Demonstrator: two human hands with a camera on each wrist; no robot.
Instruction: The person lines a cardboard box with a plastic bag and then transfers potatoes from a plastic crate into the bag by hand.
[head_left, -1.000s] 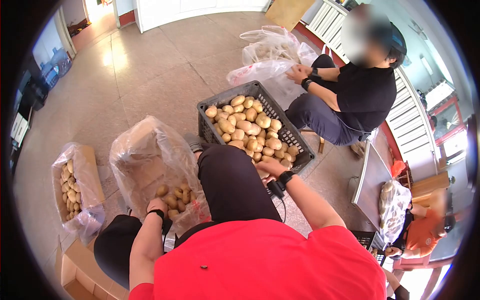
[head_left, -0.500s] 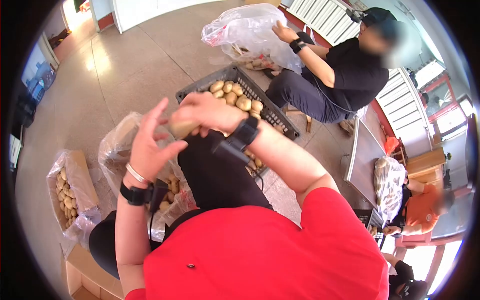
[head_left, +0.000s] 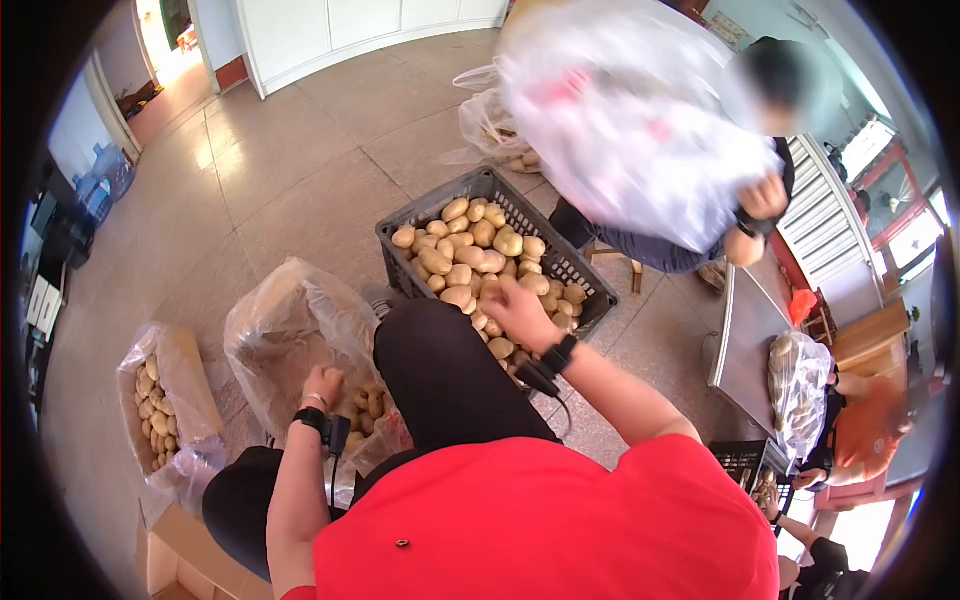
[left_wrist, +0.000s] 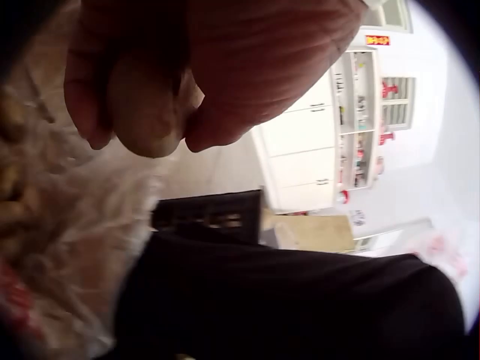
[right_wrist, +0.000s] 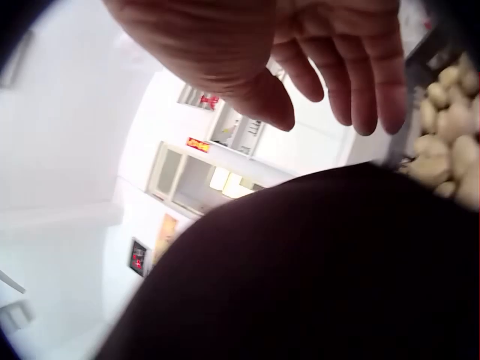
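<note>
My left hand (head_left: pixel 322 384) grips a potato (left_wrist: pixel 146 112) between thumb and fingers, above a plastic-lined box (head_left: pixel 290 320) where several potatoes (head_left: pixel 368 402) lie. In the left wrist view the hand hides the potato's upper part. Over the near side of a black crate (head_left: pixel 600 290) heaped with potatoes (head_left: pixel 470 250) is my right hand (head_left: pixel 522 312). Its fingers (right_wrist: pixel 352 82) are loosely extended and nothing lies between them and the thumb in the right wrist view.
My knee (head_left: pixel 440 350) stands between box and crate. A second lined box (head_left: pixel 195 385) of potatoes is at far left, with an open cardboard box (head_left: pixel 190 540) below it. Across the crate a seated person lifts a large clear plastic bag (head_left: pixel 630 120). Another bag (head_left: pixel 490 125) lies behind.
Both hands came together over my knee with a potato in the right hand, then parted: left to the lined box, right to the crate. The other person raised the plastic bag.
</note>
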